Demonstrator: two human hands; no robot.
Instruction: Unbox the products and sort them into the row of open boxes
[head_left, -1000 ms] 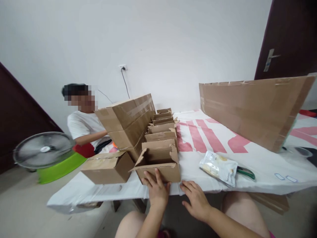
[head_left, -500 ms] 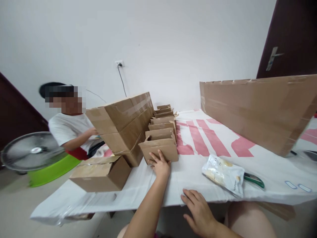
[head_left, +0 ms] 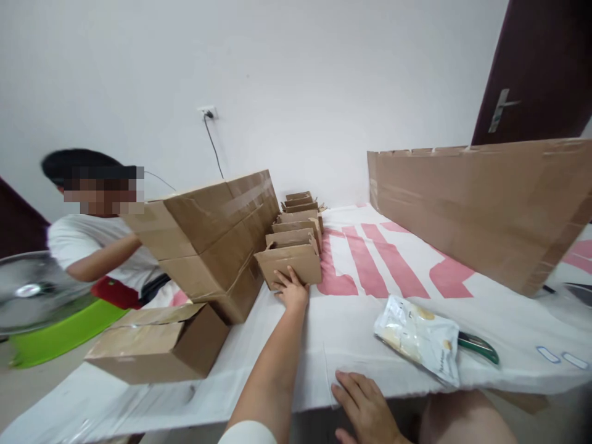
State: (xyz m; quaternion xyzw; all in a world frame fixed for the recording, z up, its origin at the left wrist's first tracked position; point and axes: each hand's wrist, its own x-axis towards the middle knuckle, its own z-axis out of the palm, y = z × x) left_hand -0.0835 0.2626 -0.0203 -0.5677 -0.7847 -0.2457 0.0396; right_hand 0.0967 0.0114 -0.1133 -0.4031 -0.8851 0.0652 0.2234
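Left hand (head_left: 292,288) has pushed the small open box (head_left: 290,264) farther away, fingers flat against it; right hand (head_left: 365,410) rests open.

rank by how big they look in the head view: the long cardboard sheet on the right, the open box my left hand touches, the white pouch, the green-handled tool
1. long cardboard sheet
2. open box
3. white pouch, which looks close to the box in size but lies nearer the camera, so this order is unsure
4. green-handled tool, partly hidden under the pouch

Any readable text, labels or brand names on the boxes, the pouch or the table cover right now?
None can be read.
White table cover: large red letter shapes, cut off, not legible.
White plastic pouch: print too small and blurred.
Brown cardboard box under the left hand: no print visible.
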